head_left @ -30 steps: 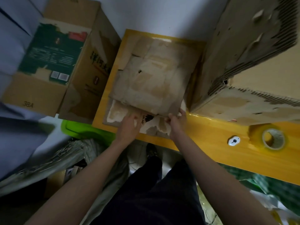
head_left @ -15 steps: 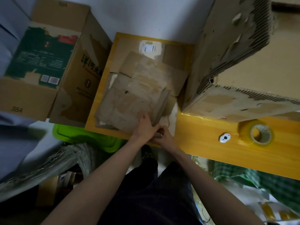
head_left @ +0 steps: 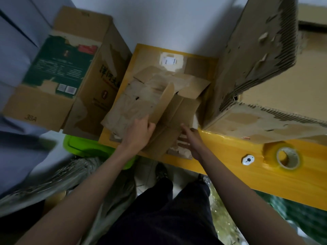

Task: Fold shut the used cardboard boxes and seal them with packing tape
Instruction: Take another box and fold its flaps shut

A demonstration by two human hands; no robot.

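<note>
A worn, flattened cardboard box (head_left: 169, 110) lies on the yellow table (head_left: 221, 151) near its left end, partly opened, with one flap standing up on edge. My left hand (head_left: 141, 131) grips the near part of that raised panel, fingers curled over its edge. My right hand (head_left: 190, 140) lies on the box's near right corner with fingers extended. A roll of clear packing tape (head_left: 287, 157) rests on the table to the right, apart from both hands.
A tall torn cardboard box (head_left: 256, 68) stands on the table right of the flat one. A printed green and brown box (head_left: 70, 71) sits left of the table. A small white round object (head_left: 248, 160) lies beside the tape. A green bin (head_left: 85, 147) and bags crowd the floor.
The flattened box has been opened up: a panel that lay flat now stands on edge. My left hand moved up onto that panel; my right hand shifted to the near right corner.
</note>
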